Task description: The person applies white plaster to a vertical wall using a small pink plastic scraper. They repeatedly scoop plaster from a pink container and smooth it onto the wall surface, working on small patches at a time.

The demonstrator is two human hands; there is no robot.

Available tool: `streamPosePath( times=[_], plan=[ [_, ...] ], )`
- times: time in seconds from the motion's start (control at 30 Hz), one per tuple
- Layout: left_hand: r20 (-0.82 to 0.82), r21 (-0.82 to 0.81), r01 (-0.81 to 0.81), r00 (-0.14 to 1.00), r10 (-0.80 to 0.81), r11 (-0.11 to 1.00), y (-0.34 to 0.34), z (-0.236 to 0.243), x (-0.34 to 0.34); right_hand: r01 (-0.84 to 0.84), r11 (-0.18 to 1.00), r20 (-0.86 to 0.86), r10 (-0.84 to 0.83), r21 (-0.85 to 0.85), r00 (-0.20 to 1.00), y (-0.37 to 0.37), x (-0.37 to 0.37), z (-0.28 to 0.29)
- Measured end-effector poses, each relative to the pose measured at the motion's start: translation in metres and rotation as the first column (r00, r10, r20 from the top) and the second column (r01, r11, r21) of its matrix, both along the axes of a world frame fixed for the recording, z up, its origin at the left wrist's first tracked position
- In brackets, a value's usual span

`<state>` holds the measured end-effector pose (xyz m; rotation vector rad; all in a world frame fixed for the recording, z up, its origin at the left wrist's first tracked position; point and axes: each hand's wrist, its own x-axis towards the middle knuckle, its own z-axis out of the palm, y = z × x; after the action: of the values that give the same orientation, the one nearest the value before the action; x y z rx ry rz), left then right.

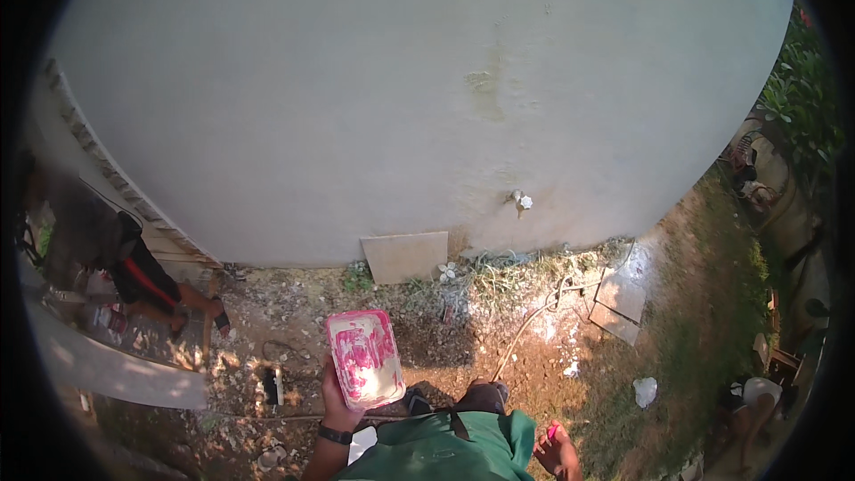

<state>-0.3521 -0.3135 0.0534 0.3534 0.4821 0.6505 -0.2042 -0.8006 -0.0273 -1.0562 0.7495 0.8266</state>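
I hold a pink plastic tub (363,352) in my left hand (337,396), with pale cream paste smeared inside it. My left wrist has a dark band. Low at the right beside my green garment, my right hand (557,452) is closed around a small pink object (552,430), mostly hidden by my fingers. Beyond the tub stands a pale grey wall (401,107) with rough stained patches and a tap (521,200).
Another person (142,281) in dark trousers stands at the left by a concrete ledge (134,379). A board (403,254) leans against the wall base. Slabs (619,298), a hose (525,330) and rubble lie on the ground. Plants (802,89) and assorted objects line the right edge.
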Motion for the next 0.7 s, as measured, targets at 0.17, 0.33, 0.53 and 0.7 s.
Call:
streamPosePath(
  times=[0.17,0.33,0.53,0.7],
  plan=[
    [-0.053,0.009,0.094,0.994,-0.094,0.996,-0.050,0.018,0.033,-0.387,-0.016,-0.165,0.920,-0.922,0.356,-0.058,0.002,-0.057],
    [-0.099,0.059,0.152,0.984,-0.145,0.987,-0.133,0.013,0.092,-0.319,0.089,-0.019,0.947,-0.944,0.320,-0.098,-0.010,-0.093],
    [-0.005,0.052,0.342,0.940,-0.342,0.938,-0.251,0.023,0.142,-0.267,0.364,0.275,0.907,-0.892,0.320,-0.162,0.008,-0.004],
    [-0.103,0.026,0.324,0.942,-0.320,0.946,-0.316,0.032,0.152,-0.452,0.364,0.147,0.883,-0.814,0.446,-0.232,0.051,0.063]
  ],
)
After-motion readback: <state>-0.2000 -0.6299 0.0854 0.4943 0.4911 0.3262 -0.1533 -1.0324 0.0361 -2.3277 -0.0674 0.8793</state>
